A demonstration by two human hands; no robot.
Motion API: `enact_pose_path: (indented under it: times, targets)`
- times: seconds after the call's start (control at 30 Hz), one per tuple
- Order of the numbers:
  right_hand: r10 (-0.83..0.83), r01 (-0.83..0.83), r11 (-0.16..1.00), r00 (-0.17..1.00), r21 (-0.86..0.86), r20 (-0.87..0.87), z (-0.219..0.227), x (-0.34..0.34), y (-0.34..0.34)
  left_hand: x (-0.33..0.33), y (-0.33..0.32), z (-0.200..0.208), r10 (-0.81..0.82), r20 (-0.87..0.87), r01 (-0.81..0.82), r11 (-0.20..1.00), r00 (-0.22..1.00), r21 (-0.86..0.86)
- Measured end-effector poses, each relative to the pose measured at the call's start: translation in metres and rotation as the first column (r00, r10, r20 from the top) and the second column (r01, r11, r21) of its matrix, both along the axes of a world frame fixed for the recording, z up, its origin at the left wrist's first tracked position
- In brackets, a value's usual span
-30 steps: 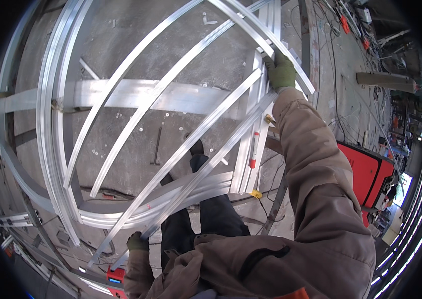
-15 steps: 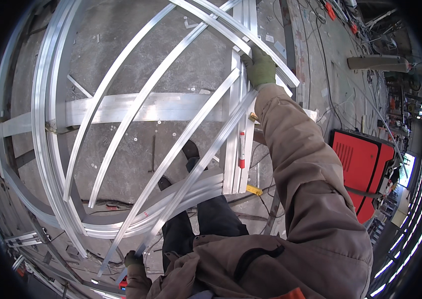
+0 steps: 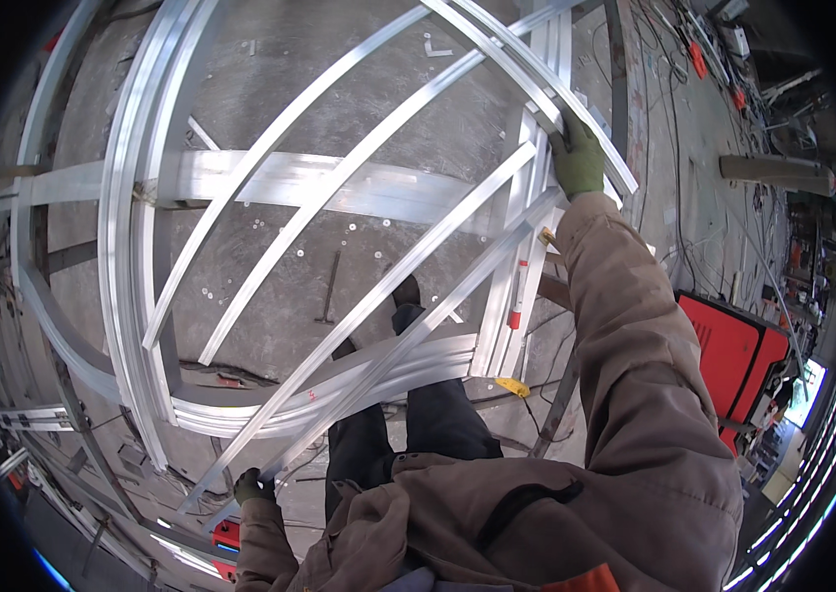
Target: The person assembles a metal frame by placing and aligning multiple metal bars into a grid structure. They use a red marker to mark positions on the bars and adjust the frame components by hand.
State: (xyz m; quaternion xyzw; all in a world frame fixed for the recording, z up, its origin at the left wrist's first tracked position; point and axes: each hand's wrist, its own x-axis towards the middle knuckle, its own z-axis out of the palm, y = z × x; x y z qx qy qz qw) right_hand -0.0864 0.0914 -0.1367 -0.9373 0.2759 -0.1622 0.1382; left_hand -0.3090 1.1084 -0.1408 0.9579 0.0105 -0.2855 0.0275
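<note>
My right hand (image 3: pixel 579 160), in a green glove, is closed around the end of a silvery metal bar (image 3: pixel 508 65) where several bars cross at the upper right. Some of its fingers are hidden among the bars. At the lower left, my gloved left hand (image 3: pixel 253 486) is closed on the near end of a long slanting metal bar (image 3: pixel 378 377). Another slanting bar (image 3: pixel 388 286) runs alongside it. Two more thin bars, a middle one (image 3: pixel 324 187) and a farther-left one (image 3: pixel 250 168), lie slanted across a curved metal frame (image 3: pixel 339 419).
A wide metal crosspiece (image 3: pixel 378 189) spans the frame. A red-and-white marker (image 3: pixel 516 296) lies on the right-hand rails, beside a yellow tool (image 3: pixel 511 387) with a cord. A red machine (image 3: pixel 733 345) stands at the right. Cables and a T-shaped rod (image 3: pixel 329 286) lie on the floor.
The view has shifted, so the frame and bars appear farther right and turned slightly. Both hands keep their hold at about the same places on the bars.
</note>
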Motion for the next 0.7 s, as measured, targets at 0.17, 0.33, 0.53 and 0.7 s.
enact_pose_path:
  times: [0.17,0.33,0.53,0.7]
  targets:
    - [-0.057,0.061,0.99,0.998,-0.13,0.033,0.021,-0.014,0.023,0.005,-0.003,-0.005,-0.071,0.066,0.075,0.995,0.995,-0.059]
    - [0.577,-0.579,0.816,0.814,-0.008,-0.063,0.066,-0.019,0.183,0.014,-0.016,-0.005,0.02,-0.095,-0.027,0.996,0.995,-0.079]
    - [0.902,-0.888,0.33,0.196,0.321,-0.385,0.081,-0.042,0.392,0.045,-0.062,0.016,0.228,0.079,-0.23,0.973,0.971,0.02]
    - [0.865,-0.916,0.264,0.087,0.301,-0.494,0.044,-0.042,0.438,-0.007,-0.063,0.015,0.26,0.336,-0.277,0.961,0.905,0.003]
